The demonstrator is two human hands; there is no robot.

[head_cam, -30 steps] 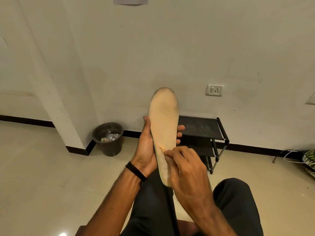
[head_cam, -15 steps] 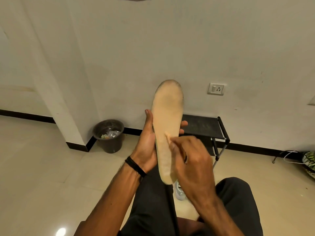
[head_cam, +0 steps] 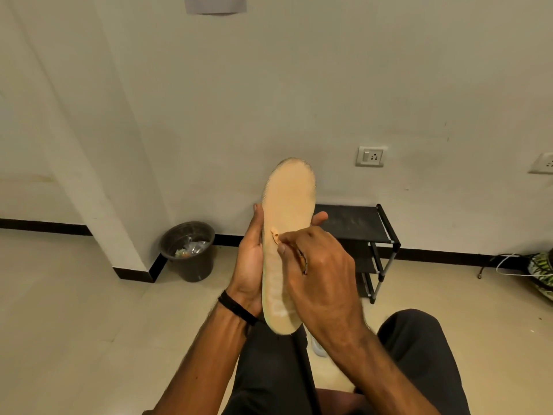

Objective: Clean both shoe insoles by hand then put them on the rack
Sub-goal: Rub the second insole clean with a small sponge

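Note:
One beige shoe insole (head_cam: pixel 288 199) stands upright in front of me, toe end up, heel end down over my lap. My left hand (head_cam: pixel 250 259) holds it from the left edge, with the fingers wrapped behind and a fingertip showing at the right edge. My right hand (head_cam: pixel 320 274) lies over its lower half, thumb and fingers pinched on a small orange scrap (head_cam: pixel 274 235) at the insole's middle. The black shoe rack (head_cam: pixel 356 223) stands against the wall behind the insole, its top shelf bare. I see no second insole.
A dark waste bin (head_cam: pixel 188 253) with litter sits at the wall corner to the left. A white shoe (head_cam: pixel 317 345) shows on the floor between my knees. A green patterned shoe (head_cam: pixel 541 271) and a white cable lie far right. Tiled floor all around.
The insole has stayed upright in my left hand. My right hand moved up along its surface, still pinching, and the view has shifted slightly.

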